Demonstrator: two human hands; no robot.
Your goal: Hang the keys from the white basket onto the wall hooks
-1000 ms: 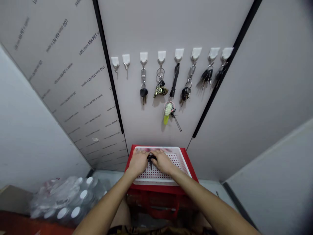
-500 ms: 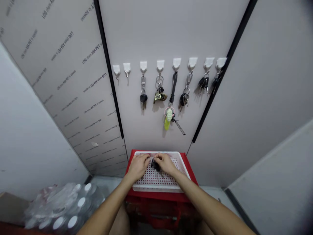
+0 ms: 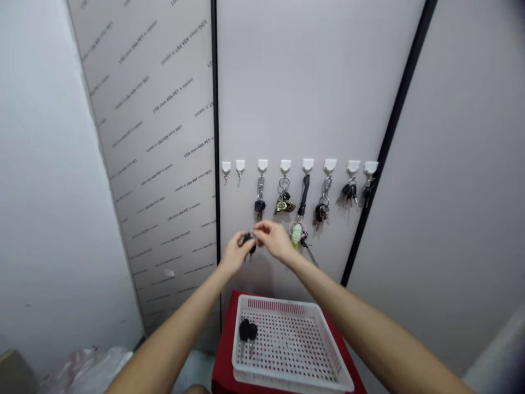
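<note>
A bunch of keys (image 3: 251, 244) with dark heads is held up between my two hands, in front of the wall and above the basket. My left hand (image 3: 235, 253) is closed round its dark part. With thumb and fingers, my right hand (image 3: 274, 239) pinches the top of the bunch, where a ring seems to be. Another set of black-headed keys (image 3: 248, 330) lies at the left inside the white plastic basket (image 3: 293, 377). Just above my hands, keys with a metal clip (image 3: 260, 206) hang from a white hook (image 3: 263, 165).
Two bare white hooks (image 3: 240, 165) are at the row's left end. To the right hang keys with a brass-coloured charm (image 3: 284, 206), a black strap (image 3: 304, 194) with a green charm, and several more bunches. A red stand (image 3: 223, 355) supports the basket. Plastic wrapping (image 3: 94, 369) lies lower left.
Both hands have risen out of the basket with a bunch of keys, up to just below the hanging row. The view has tilted upward, and keys left in the basket now show.
</note>
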